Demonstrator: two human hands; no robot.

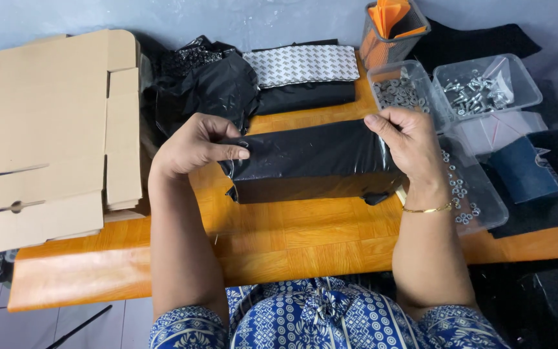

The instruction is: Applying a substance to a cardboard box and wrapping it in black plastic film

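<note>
The left hand (195,145) and the right hand (405,139) each pinch one end of a black parcel (311,161) with closed fingers, holding it on the tabletop (292,236) (shiny plastic wraps it), near flat cardboard (46,129) and tubs (485,87) of small metal bits.
</note>
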